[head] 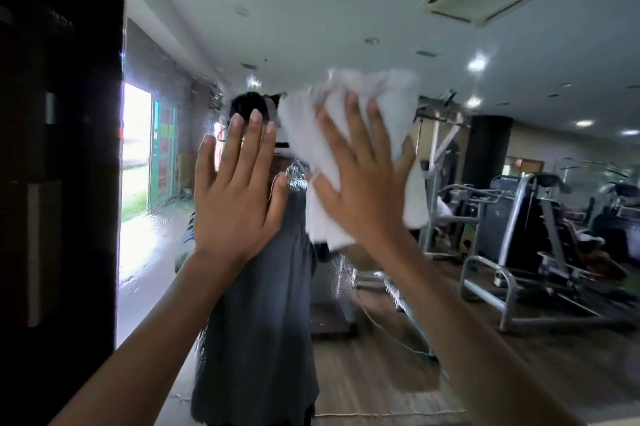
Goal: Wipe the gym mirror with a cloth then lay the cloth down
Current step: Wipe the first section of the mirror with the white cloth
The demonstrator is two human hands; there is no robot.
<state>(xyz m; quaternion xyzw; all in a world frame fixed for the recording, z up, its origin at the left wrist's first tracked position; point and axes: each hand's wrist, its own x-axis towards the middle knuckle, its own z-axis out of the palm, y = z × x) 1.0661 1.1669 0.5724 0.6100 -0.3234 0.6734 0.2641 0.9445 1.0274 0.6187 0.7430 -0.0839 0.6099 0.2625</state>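
Cloth: the white cloth (pixel 393 93) is flat against the mirror (pixel 346 9), trapped under the right hand (pixel 360 183). It shows past the fingertips above and hangs out below the heel of the palm.
Long axis: roughly up and down the glass, leaning a little to the right at the bottom. Its top edge is blurred.
Right hand: fingers (pixel 353 120) straight and fanned apart, pressing the cloth flat, not bunching it.
Left hand: the left hand (pixel 235 193) is just beside the right, bare, palm towards the glass, fingers straight and close together with the thumb out. It holds nothing; whether it touches the glass I cannot tell.
Nearer hand: the right, already on the cloth.
Unwiped patches: water beads (pixel 296 179) sit in the gap between the two hands, to the left of the cloth. More streaks lie lower down and up near the left edge.
Next stroke, as I judge it: leftward or downward towards those beads.
In the way: the left hand sits across a leftward sweep. The dark panel (pixel 59 148) bounds the glass on that side.
Around: gym machines (pixel 530 228) and a bright doorway (pixel 136 148) are only reflections.
Laying down: not yet due, and no desk or ledge is in view.
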